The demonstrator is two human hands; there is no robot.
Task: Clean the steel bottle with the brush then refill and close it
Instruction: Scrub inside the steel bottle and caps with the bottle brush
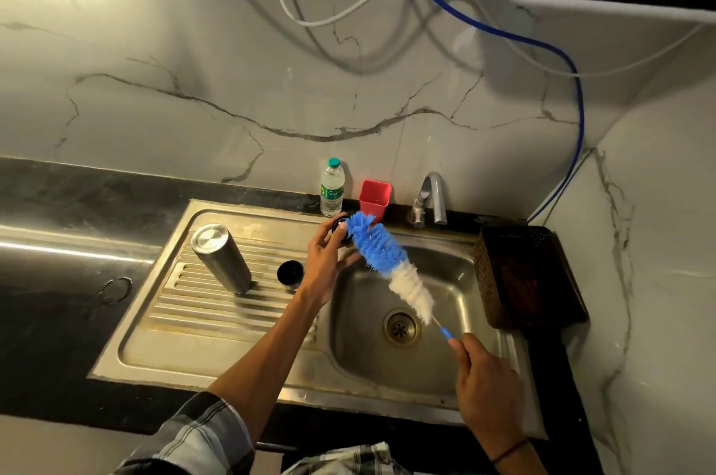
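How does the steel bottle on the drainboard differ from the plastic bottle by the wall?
The steel bottle is opaque, wider and stands upside down on the drainboard, base up, with no cap on. The plastic bottle is clear, slimmer and upright on the counter ledge, with its green cap on. Neither is in a hand.

Blue-and-white brush (391, 265), silver steel bottle (221, 258), red cup (374, 198), black counter (58, 203), grey-veined white wall (193, 87)

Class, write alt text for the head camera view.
Over a steel sink, the right hand scrubs a black cap, held by the left hand, with a blue-and-white brush. The steel bottle stands inverted on the drainboard.
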